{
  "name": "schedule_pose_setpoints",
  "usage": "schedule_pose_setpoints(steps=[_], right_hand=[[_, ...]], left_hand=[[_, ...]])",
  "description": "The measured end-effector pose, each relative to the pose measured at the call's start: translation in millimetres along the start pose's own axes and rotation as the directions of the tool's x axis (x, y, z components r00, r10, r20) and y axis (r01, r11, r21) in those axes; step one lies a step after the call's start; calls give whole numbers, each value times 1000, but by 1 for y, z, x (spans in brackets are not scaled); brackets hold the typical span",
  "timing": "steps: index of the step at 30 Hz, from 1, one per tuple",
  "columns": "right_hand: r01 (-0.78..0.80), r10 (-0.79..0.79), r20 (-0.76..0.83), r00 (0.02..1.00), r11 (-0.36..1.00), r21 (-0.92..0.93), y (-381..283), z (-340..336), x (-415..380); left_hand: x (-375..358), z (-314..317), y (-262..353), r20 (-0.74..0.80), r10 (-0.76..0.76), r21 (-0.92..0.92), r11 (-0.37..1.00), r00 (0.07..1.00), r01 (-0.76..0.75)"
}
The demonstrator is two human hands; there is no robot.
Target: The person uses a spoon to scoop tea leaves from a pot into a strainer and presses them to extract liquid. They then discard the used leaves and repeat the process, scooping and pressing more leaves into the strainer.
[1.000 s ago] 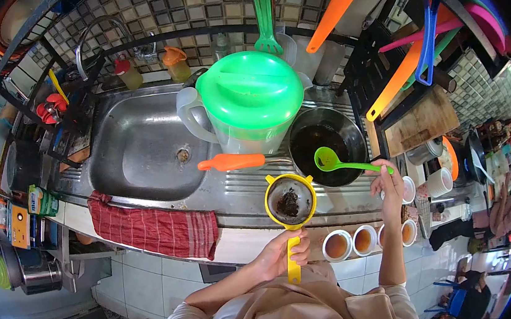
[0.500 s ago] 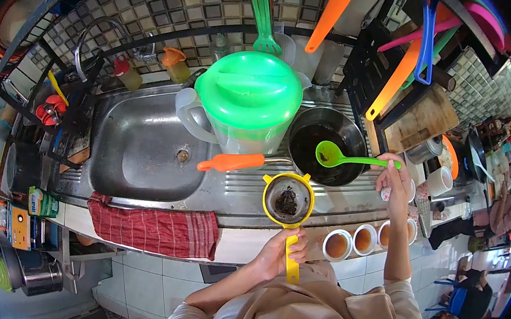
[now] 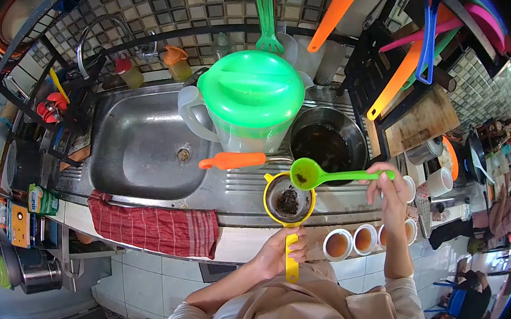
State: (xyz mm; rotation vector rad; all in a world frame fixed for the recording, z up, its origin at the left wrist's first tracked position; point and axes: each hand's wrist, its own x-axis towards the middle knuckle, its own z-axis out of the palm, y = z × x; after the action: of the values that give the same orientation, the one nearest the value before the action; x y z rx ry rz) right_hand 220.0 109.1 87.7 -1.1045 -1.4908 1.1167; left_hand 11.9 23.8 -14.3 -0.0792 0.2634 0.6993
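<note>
My left hand is closed around the handle of a yellow strainer with dark wet leaves in its mesh. In my right hand is the end of a green ladle's handle. The bowl of the ladle hangs over the strainer's upper right rim, with a little dark residue in it. Behind it stands a metal pot of dark liquid, its orange handle pointing left. Several white cups of brown liquid line the counter's front edge. What lies under the strainer is hidden.
A large pitcher with a green lid stands behind the pot's handle. To the left are a steel sink and a red cloth over the counter edge. Utensils, among them an orange one, hang overhead. Another person is at far right.
The green ladle has moved left and towards me, from over the pot to the strainer's rim. My right hand has shifted slightly with it; the strainer has stayed almost still.
</note>
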Motion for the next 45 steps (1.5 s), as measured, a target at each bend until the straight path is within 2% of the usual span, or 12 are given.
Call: schedule_pose_setpoints(steps=[5, 7, 9, 11, 18, 21, 25, 27, 29, 31, 35, 45], right_hand=[[56, -59, 92, 994, 998, 27, 14, 12, -9], [58, -30, 197, 980, 989, -134, 17, 13, -13], [168, -111, 209, 972, 944, -283, 16, 14, -14], [462, -315, 394, 863, 809, -364, 12, 15, -12], [694, -363, 630, 686, 585, -419, 9, 10, -19], [718, -427, 602, 675, 570, -400, 14, 4, -18], [662, -471, 493, 731, 663, -350, 16, 0, -17], [487, -429, 244, 870, 825, -286, 25, 0, -22], [464, -411, 222, 884, 826, -320, 34, -3, -21], [216, -225, -57, 973, 967, -138, 38, -2, -20], [50, -72, -152, 986, 989, -142, 36, -6, -6], [-8, -80, -181, 980, 899, -438, 63, -16, 5]], left_hand=[[-2, 4, 1, 10, 3, 8, 1000, 1000, -3], [-2, 4, 1, 16, -7, 3, 1000, 1000, 7], [-3, 4, 2, 12, -10, -5, 1000, 1000, 10], [-3, 5, 2, 10, -14, -12, 1000, 1000, 14], [-2, 6, 2, -10, -12, -6, 1000, 1000, 11], [-2, 5, 2, -9, -14, -13, 1000, 1000, 14], [-2, 6, 2, -7, -10, 7, 1000, 1000, 10], [-2, 4, 2, -4, -14, 0, 1000, 1000, 14], [-2, 3, 1, 1, -17, -8, 1000, 1000, 17], [-2, 4, 1, 13, -2, 5, 1000, 1000, 2], [-2, 12, -1, 43, 12, 26, 1000, 999, -14], [-2, 39, 0, 137, 43, 112, 992, 990, -58]])
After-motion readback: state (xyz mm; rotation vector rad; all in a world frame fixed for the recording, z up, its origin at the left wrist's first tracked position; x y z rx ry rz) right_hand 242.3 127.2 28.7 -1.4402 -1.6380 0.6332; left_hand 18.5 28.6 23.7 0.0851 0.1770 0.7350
